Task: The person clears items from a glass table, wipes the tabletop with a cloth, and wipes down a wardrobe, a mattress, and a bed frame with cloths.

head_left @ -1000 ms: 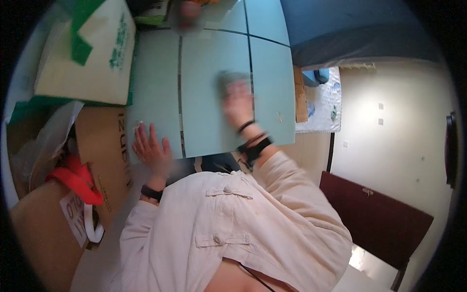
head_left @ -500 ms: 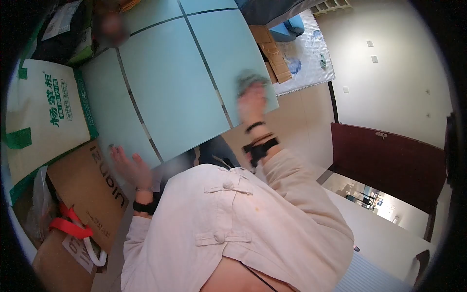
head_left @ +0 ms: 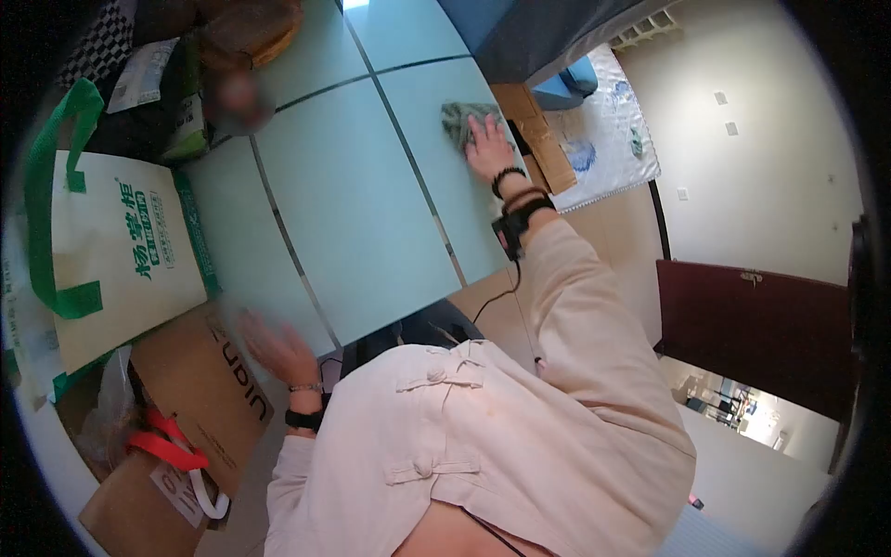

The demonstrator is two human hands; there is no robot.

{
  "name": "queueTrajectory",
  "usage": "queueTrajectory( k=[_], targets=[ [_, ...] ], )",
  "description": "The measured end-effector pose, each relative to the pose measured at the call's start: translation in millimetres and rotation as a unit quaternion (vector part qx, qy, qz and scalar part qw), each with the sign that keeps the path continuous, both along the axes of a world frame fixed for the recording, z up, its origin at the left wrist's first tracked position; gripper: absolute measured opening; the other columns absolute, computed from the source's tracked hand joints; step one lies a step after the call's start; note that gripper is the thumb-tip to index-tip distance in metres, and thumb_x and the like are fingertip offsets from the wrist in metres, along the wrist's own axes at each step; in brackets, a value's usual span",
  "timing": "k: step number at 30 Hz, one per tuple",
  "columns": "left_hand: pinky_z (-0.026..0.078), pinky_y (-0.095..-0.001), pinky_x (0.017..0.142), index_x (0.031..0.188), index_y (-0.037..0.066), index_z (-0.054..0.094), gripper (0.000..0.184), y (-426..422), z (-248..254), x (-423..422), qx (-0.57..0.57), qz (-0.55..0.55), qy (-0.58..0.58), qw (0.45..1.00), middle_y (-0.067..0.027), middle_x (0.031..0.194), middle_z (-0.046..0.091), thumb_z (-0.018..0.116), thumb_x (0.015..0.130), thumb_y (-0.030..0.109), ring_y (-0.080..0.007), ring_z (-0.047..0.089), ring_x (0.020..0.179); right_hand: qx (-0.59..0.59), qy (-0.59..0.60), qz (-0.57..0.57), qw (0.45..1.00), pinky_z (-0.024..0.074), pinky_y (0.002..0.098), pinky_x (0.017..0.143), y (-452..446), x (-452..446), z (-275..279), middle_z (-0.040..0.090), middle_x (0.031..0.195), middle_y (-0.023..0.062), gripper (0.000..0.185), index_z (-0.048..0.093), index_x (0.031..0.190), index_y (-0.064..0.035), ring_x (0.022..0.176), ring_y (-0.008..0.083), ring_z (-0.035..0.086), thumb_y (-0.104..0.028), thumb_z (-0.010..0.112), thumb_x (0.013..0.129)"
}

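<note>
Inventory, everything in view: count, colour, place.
table: 1, pale blue-green, centre
cloth: 1, grey-green, on table's right side
shopping bag: 1, cream/green, left
cardboard boxes: count unclear, brown, lower left
strap: 1, red, lower left
plastic bag: 1, clear, lower left
pile: count unclear, mixed colours, upper left
carton: 1, brown, right of table
upholstered block: 1, blue-grey, top right
patterned cover: 1, white/blue, upper right
door panel: 1, dark red, right
jacket: 1, cream, bottom centre
right hand: 1, bare, on cloth
left hand: 1, bare, blurred, lower left
</note>
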State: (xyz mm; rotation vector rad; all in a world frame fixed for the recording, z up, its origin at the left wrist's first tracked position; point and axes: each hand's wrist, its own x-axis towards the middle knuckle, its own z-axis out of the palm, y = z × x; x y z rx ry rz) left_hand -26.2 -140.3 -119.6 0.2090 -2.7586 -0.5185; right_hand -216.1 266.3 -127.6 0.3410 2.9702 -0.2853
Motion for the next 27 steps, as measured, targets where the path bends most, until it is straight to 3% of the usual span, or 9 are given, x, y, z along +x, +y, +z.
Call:
queueTrajectory(
  k=[3, 7, 10, 13, 15, 18, 22, 24, 27],
  targets=[
    [0.020, -0.0463, 0.099, 0.123, 0.001, 0.034, 0.047, -1, -3, 1, -0.022, 0.013, -0.032, 0.999, -0.0183, 0.129, 0.032, 0.032, 0.090, 0.034, -0.0338, 0.025, 0.122, 0.010, -0.071, -0.056, 0.996, 0.0132, 0.0488, 0.101, -57, -60, 27, 0.006, 0.141, 0.0079, 0.055, 0.017, 0.134, -0.0254, 0.129, 0.0306, 0.005, -0.032, 0.037, 0.083],
    [0.020, -0.0465, 0.099, 0.124, 0.001, 0.033, 0.048, -1, -12, 1, -0.039, 0.025, -0.019, 0.999, -0.0181, 0.130, 0.031, 0.032, 0.090, 0.035, -0.0339, 0.026, 0.121, -0.017, -0.056, 0.167, 0.984, 0.0065, 0.0480, 0.102, -159, -85, 36, 0.002, 0.142, 0.0059, 0.053, 0.016, 0.134, -0.0275, 0.130, 0.0286, 0.003, -0.039, 0.034, 0.085],
    [0.021, -0.0464, 0.099, 0.124, 0.001, 0.033, 0.048, -2, -10, 7, -0.061, 0.025, -0.034, 0.997, -0.0185, 0.130, 0.031, 0.033, 0.090, 0.034, -0.0340, 0.027, 0.120, -0.030, -0.021, 0.269, 0.962, 0.0087, 0.0484, 0.102, -140, -95, 30, 0.006, 0.141, 0.0055, 0.052, 0.017, 0.133, -0.0294, 0.130, 0.0257, 0.006, -0.042, 0.033, 0.086],
    [0.021, -0.0460, 0.099, 0.122, -0.001, 0.035, 0.047, 5, -5, 3, -0.056, 0.020, -0.016, 0.998, -0.0192, 0.129, 0.032, 0.034, 0.089, 0.034, -0.0342, 0.028, 0.120, 0.031, 0.007, 0.168, 0.985, 0.0143, 0.0480, 0.100, -61, -103, 16, 0.011, 0.141, 0.0059, 0.050, 0.022, 0.132, -0.0282, 0.129, 0.0258, 0.011, -0.038, 0.035, 0.085],
    [0.022, -0.0456, 0.098, 0.121, -0.002, 0.036, 0.047, 6, -2, 2, -0.036, 0.048, -0.047, 0.997, -0.0200, 0.128, 0.033, 0.033, 0.090, 0.033, -0.0344, 0.029, 0.119, 0.017, 0.066, 0.106, 0.992, 0.0167, 0.0463, 0.101, -2, -80, 7, 0.017, 0.139, 0.0075, 0.048, 0.027, 0.130, -0.0259, 0.127, 0.0280, 0.016, -0.034, 0.038, 0.084],
    [0.022, -0.0452, 0.098, 0.121, -0.002, 0.036, 0.048, 6, -5, 3, -0.061, 0.041, -0.052, 0.996, -0.0210, 0.128, 0.033, 0.033, 0.090, 0.034, -0.0344, 0.029, 0.119, -0.052, 0.145, 0.137, 0.979, 0.0250, 0.0430, 0.099, 45, 4, 7, 0.024, 0.131, 0.0211, 0.049, 0.033, 0.126, -0.0186, 0.121, 0.0371, 0.023, -0.021, 0.048, 0.079],
    [0.022, -0.0448, 0.098, 0.120, -0.002, 0.038, 0.048, 4, -7, -2, -0.076, 0.022, -0.052, 0.996, -0.0220, 0.127, 0.033, 0.033, 0.089, 0.034, -0.0351, 0.030, 0.118, -0.051, 0.170, 0.094, 0.980, 0.0297, 0.0454, 0.094, 46, 168, 16, 0.028, 0.129, 0.0211, 0.051, 0.038, 0.123, -0.0145, 0.114, 0.0392, 0.033, -0.012, 0.052, 0.074],
    [0.023, -0.0435, 0.098, 0.119, 0.000, 0.039, 0.040, 3, -8, 0, -0.071, 0.027, -0.028, 0.997, -0.0187, 0.127, 0.035, 0.045, 0.083, 0.019, -0.0342, 0.030, 0.118, -0.036, 0.154, 0.098, 0.983, 0.0300, 0.0467, 0.093, 44, 199, 19, 0.028, 0.129, 0.0208, 0.051, 0.037, 0.123, -0.0145, 0.113, 0.0393, 0.034, -0.012, 0.052, 0.074],
    [0.022, -0.0443, 0.098, 0.117, -0.003, 0.041, 0.043, -4, -14, 1, -0.043, 0.009, -0.020, 0.999, -0.0225, 0.126, 0.035, 0.037, 0.089, 0.030, -0.0365, 0.031, 0.117, -0.032, 0.117, 0.105, 0.987, 0.0294, 0.0467, 0.093, 41, 205, 18, 0.028, 0.130, 0.0206, 0.052, 0.037, 0.124, -0.0147, 0.114, 0.0395, 0.034, -0.013, 0.052, 0.074]
  ],
)
